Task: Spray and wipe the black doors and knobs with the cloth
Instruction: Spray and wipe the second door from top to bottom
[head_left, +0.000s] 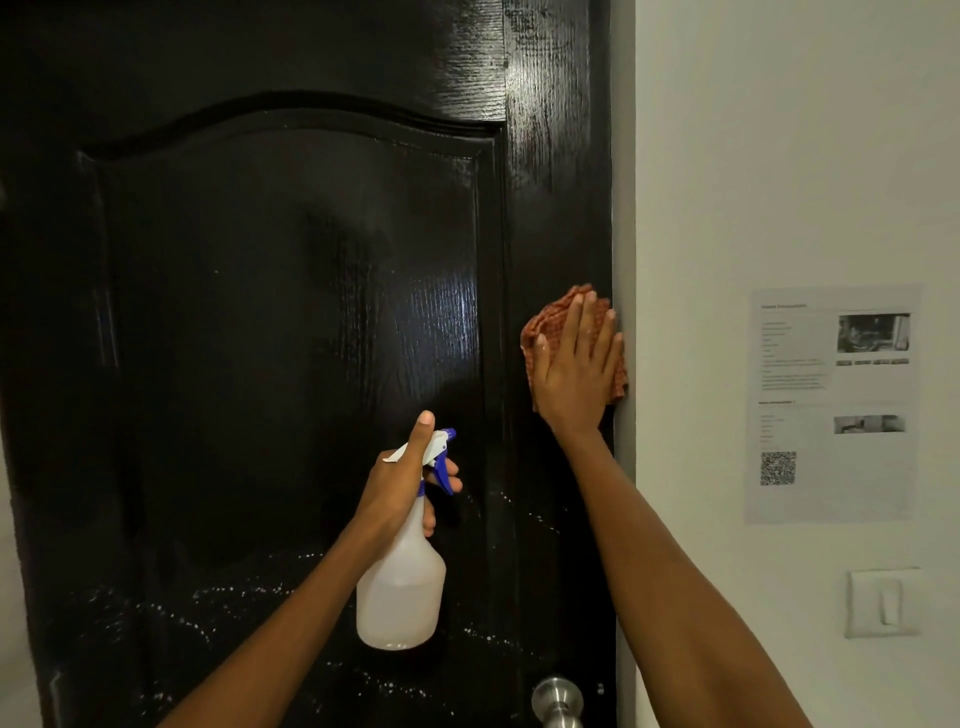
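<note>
This looks like the inside of a home or rented flat, at a room doorway. A glossy black panelled door (291, 312) with a round metal knob (557, 699) sits in a plain white wall (779, 156). On that wall hang a printed notice sheet (831, 405) with small photos and a QR code, and below it a white rocker light switch (883, 603)

The door (291, 312) before me is glossy black with a wood-grain texture, beaded with wet droplets low down; my cloth (540, 325) is woven, checked orange fabric; my spray bottle (402, 587) is translucent plastic; the knob (557, 699) is brushed metal; the notice (831, 405) is matt paper.
</note>
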